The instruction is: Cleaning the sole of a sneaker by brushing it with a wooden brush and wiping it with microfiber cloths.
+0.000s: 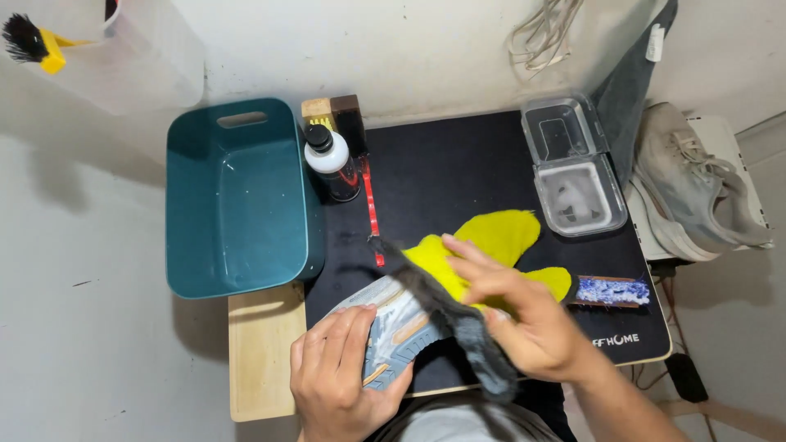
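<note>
Two hands work over the black mat (458, 172). Your left hand (344, 372) clasps the grey sneaker (401, 327); your right hand (516, 311) pinches a fuzzy dark cloth (446, 307), blurred, above the yellow rag (499, 237).

1. We see our left hand (344, 372) bare: no glove, no ring, no watch, with the wrist cut off by the frame at 6 o'clock.
2. Our right hand (516, 315) is also bare, and the forearm running off toward 5 o'clock shows no sleeve.
3. A strip of light grey clothing sits at 6 o'clock, between both arms.
</note>
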